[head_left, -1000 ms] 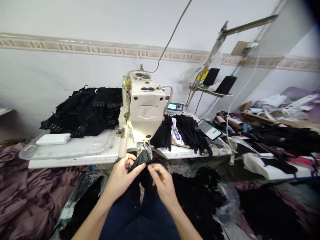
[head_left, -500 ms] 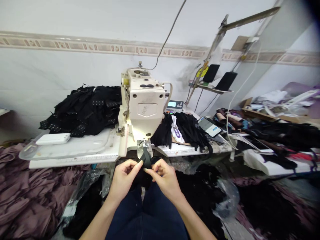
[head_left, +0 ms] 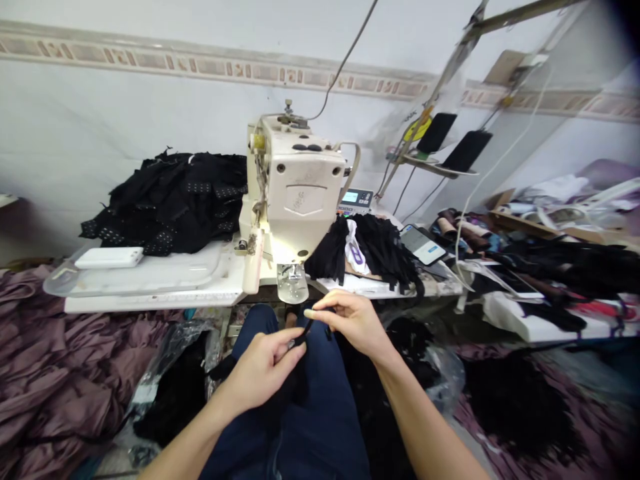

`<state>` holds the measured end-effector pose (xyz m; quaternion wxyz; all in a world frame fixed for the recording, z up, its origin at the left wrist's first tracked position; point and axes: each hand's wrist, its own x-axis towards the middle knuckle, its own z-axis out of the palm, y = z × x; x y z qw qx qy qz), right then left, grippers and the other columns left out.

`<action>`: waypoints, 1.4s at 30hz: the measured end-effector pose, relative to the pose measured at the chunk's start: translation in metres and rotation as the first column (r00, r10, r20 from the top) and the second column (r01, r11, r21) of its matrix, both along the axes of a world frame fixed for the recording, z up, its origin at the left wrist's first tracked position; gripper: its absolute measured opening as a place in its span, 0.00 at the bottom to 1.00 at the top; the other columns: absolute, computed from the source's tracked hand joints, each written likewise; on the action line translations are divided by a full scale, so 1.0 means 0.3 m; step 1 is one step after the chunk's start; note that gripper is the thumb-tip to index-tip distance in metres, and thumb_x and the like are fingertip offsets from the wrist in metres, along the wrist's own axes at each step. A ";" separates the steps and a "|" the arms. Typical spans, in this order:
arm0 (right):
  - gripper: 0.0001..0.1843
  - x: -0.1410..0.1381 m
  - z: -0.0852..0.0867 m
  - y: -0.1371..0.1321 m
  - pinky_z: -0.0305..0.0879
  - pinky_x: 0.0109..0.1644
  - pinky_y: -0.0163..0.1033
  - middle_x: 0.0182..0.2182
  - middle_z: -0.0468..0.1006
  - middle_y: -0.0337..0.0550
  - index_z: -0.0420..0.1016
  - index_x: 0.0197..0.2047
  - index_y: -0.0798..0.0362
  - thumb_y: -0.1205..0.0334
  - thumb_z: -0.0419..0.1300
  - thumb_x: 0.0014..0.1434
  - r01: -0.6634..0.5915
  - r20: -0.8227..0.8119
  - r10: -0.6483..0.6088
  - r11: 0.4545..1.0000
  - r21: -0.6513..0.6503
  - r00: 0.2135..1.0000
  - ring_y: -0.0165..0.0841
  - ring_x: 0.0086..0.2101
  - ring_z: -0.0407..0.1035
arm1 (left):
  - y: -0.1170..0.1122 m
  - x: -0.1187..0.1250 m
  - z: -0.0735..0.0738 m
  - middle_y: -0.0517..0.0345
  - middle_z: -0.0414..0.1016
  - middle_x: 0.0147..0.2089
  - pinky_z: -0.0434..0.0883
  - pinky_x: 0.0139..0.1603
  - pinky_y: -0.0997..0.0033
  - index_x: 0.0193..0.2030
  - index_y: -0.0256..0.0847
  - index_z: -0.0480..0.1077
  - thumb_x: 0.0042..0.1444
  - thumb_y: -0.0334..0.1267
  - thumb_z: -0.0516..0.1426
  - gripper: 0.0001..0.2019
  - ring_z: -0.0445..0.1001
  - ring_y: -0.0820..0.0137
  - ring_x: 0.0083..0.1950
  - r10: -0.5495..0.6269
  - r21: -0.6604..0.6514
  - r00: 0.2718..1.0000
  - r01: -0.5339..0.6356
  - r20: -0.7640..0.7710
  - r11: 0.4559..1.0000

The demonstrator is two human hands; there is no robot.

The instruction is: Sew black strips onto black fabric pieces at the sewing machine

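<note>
A narrow black fabric strip (head_left: 304, 331) curved slightly between the hands. The left hand (head_left: 263, 368) and right hand (head_left: 351, 323) were each pinched closed on it.

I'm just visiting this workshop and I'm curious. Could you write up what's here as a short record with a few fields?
Left hand: pinches a narrow black fabric strip.
Right hand: just above the strip; contact unclear.
Machine: cream-coloured industrial sewing machine, straight ahead.
Table: white sewing table.
On table: heap of black fabric pieces, flat white rectangular box, smartphone with a lit screen.
</note>
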<state>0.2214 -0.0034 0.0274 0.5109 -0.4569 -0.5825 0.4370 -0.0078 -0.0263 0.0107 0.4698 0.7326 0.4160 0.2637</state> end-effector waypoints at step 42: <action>0.25 -0.009 -0.183 0.263 0.66 0.32 0.37 0.24 0.78 0.40 0.83 0.36 0.53 0.37 0.70 0.59 0.225 -0.069 -0.233 0.969 -0.104 0.970 0.34 0.26 0.70 | 0.036 -0.076 -0.116 0.47 0.80 0.63 0.80 0.61 0.66 0.70 0.45 0.71 0.75 0.35 0.56 0.19 0.82 0.62 0.60 0.322 0.643 0.942 -0.307 0.098 0.702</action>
